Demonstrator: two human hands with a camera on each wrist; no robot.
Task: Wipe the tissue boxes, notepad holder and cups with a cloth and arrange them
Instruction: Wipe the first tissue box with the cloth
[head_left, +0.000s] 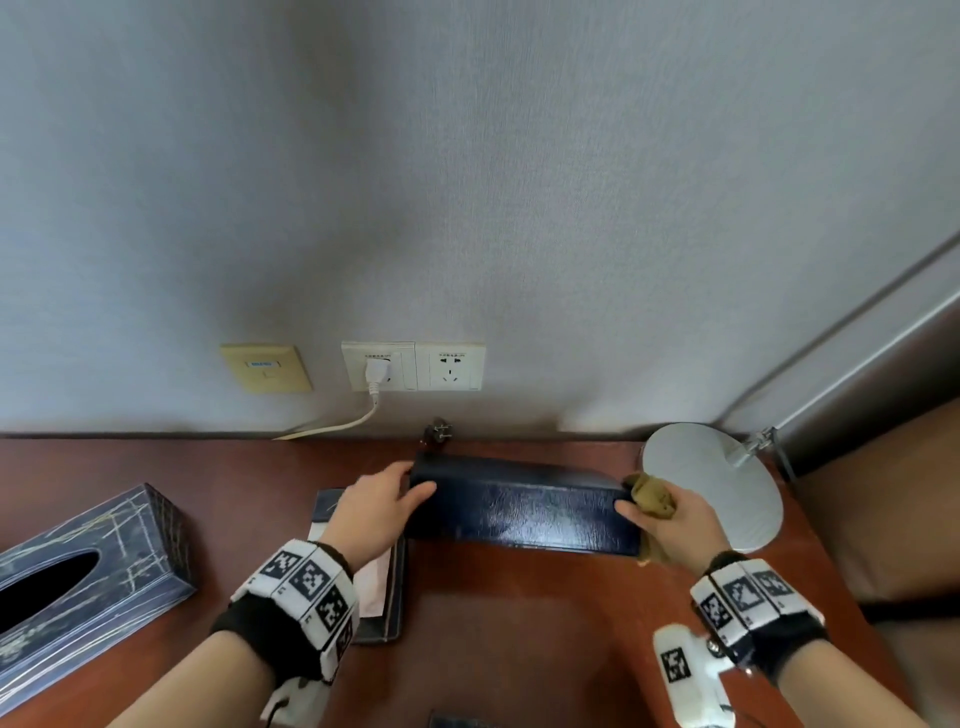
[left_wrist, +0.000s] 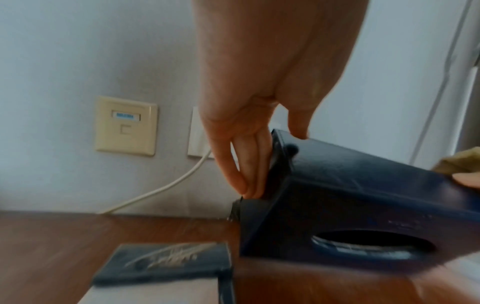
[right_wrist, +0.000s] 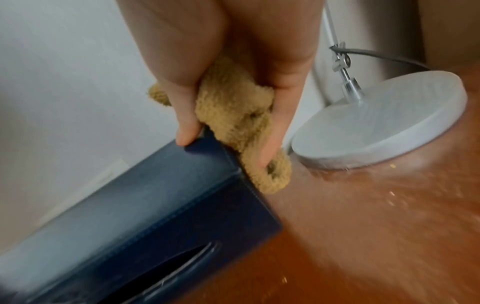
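A dark blue tissue box (head_left: 519, 512) (left_wrist: 363, 205) (right_wrist: 130, 205) is tipped on the wooden desk near the wall, its oval slot facing me. My left hand (head_left: 384, 499) (left_wrist: 274, 162) grips its left end, fingers flat on the end wall and thumb on the upper face. My right hand (head_left: 665, 514) (right_wrist: 226, 148) holds a bunched tan cloth (head_left: 652, 496) (right_wrist: 233, 115) (left_wrist: 459, 162) against the box's right end, thumb on the upper edge. A flat notepad holder (head_left: 374, 597) (left_wrist: 166, 261) with paper lies under my left wrist.
A second, patterned tissue box (head_left: 88, 571) sits at the desk's left. A white round lamp base (head_left: 711, 483) (right_wrist: 384, 119) stands just right of the blue box. Wall sockets (head_left: 410, 366) with a white cable and a loose dark plug (head_left: 438, 432) are behind. Brown upholstery (head_left: 883, 493) borders the right.
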